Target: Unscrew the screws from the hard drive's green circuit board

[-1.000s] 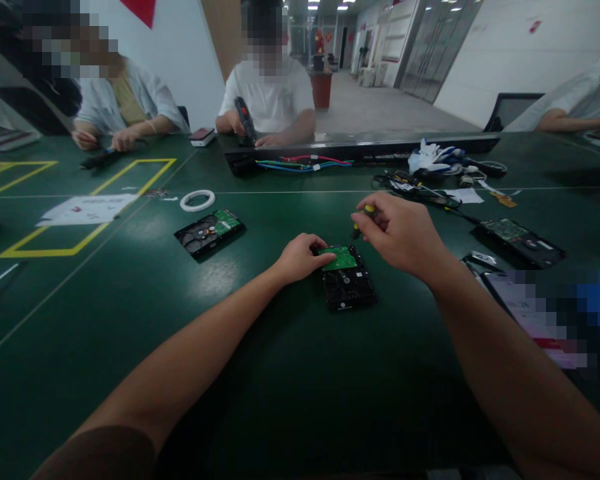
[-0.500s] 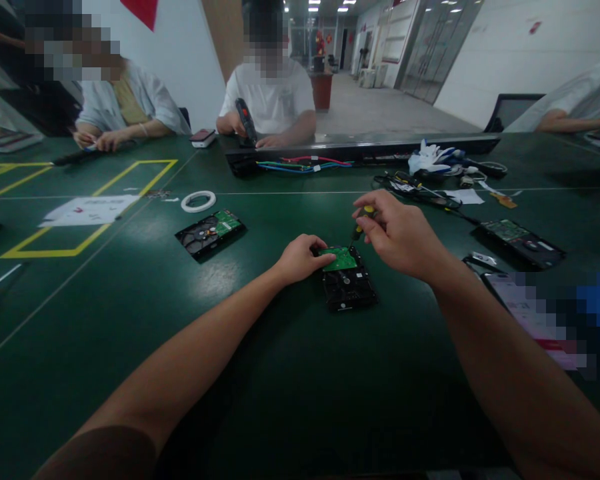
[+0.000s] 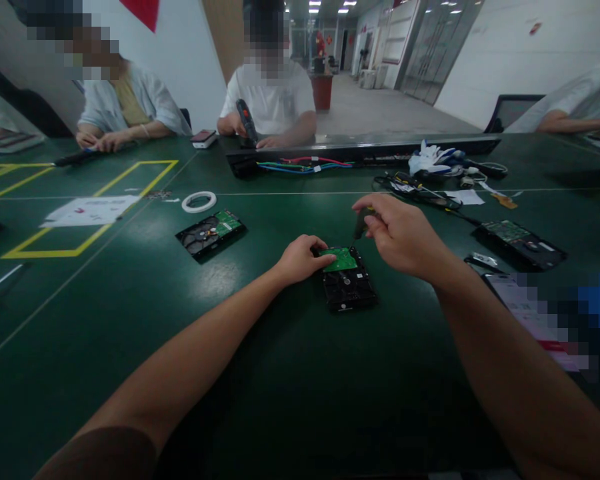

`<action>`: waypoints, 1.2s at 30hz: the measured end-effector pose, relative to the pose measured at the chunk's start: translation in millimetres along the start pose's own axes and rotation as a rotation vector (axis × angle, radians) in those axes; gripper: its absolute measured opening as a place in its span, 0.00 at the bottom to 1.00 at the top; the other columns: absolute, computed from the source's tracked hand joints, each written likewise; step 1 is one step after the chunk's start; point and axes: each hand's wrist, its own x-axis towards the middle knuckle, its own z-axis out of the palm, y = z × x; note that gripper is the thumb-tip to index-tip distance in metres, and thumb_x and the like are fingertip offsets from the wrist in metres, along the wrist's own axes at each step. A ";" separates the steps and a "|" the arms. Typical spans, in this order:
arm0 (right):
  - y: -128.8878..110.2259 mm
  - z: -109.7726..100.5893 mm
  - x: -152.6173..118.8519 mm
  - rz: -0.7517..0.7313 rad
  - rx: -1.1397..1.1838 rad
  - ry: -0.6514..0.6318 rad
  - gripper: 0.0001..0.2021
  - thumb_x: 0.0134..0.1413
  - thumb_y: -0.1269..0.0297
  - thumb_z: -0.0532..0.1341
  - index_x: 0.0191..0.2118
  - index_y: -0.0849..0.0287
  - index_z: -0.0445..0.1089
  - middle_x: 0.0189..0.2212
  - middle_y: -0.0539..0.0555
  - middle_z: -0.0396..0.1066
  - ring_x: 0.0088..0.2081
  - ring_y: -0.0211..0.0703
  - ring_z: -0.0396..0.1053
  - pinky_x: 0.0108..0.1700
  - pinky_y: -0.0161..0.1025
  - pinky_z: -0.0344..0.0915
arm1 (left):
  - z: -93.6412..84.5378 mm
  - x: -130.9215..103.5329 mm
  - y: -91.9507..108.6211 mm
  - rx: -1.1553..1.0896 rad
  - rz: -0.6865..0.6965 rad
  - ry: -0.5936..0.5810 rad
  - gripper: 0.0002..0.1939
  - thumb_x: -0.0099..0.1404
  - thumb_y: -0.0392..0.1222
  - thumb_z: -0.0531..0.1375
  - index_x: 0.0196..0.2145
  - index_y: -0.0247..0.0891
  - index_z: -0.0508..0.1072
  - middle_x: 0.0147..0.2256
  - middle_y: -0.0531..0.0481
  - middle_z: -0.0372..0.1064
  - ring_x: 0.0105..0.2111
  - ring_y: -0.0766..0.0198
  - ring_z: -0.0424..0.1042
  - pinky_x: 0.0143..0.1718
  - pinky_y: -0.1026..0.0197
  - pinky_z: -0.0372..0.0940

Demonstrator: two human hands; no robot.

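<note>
A black hard drive (image 3: 349, 285) with a green circuit board lies on the green table in front of me. My left hand (image 3: 305, 259) grips its upper left corner, the thumb resting on the board and the other fingers at the far edge. Above the opposite corner, my right hand (image 3: 393, 230) is closed round a screwdriver (image 3: 361, 223) with a dark and yellow handle. The screwdriver points down towards the board's right end. Whether its tip touches a screw is too small to tell.
Another hard drive (image 3: 211, 235) lies at the left, near a white ring of tape (image 3: 199, 202). On the right are a third drive (image 3: 523, 243), a phone (image 3: 530, 320), cables (image 3: 415, 189) and gloves (image 3: 433, 159). Across the table a person (image 3: 270, 100) holds a power screwdriver (image 3: 247, 120).
The screwdriver handle has turned in my right hand, its yellow marks now mostly hidden, and that hand sits slightly lower. My left hand and the hard drive have kept their places.
</note>
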 end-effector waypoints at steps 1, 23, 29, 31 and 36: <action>0.0 -0.1 -0.2 -0.001 -0.003 -0.003 0.16 0.64 0.73 0.53 0.53 0.57 0.71 0.45 0.60 0.76 0.38 0.50 0.73 0.42 0.48 0.66 | -0.2 0.0 -0.1 0.002 -0.003 -0.002 0.20 0.65 0.56 0.69 0.47 0.39 0.79 0.43 0.46 0.74 0.36 0.60 0.72 0.37 0.57 0.67; -0.1 2.4 2.4 0.013 -0.094 0.095 0.06 0.64 0.59 0.63 0.41 0.54 0.70 0.40 0.59 0.77 0.38 0.52 0.72 0.39 0.47 0.63 | -2.4 -0.7 6.0 0.010 -0.021 -0.004 0.18 0.66 0.55 0.69 0.46 0.39 0.79 0.42 0.46 0.74 0.38 0.58 0.73 0.39 0.56 0.69; 2.5 3.1 2.0 -0.020 -0.085 0.089 0.11 0.65 0.66 0.59 0.50 0.54 0.72 0.47 0.61 0.78 0.43 0.56 0.74 0.46 0.52 0.66 | -1.5 -0.4 3.5 0.007 -0.004 -0.005 0.19 0.66 0.55 0.69 0.47 0.39 0.79 0.43 0.45 0.74 0.38 0.58 0.73 0.39 0.56 0.69; 1.6 2.9 1.8 -0.019 -0.075 0.070 0.14 0.64 0.68 0.58 0.53 0.55 0.72 0.48 0.62 0.78 0.44 0.57 0.74 0.47 0.53 0.67 | -0.9 -0.2 1.8 0.004 -0.002 -0.002 0.20 0.66 0.56 0.69 0.47 0.39 0.79 0.43 0.45 0.74 0.37 0.58 0.73 0.38 0.56 0.68; -1.3 2.7 0.3 0.030 -0.006 0.023 0.16 0.63 0.72 0.56 0.54 0.57 0.70 0.45 0.60 0.78 0.40 0.53 0.75 0.41 0.48 0.67 | 0.2 0.5 -0.9 0.005 0.014 0.004 0.20 0.66 0.56 0.69 0.46 0.39 0.79 0.42 0.46 0.74 0.37 0.59 0.73 0.37 0.56 0.67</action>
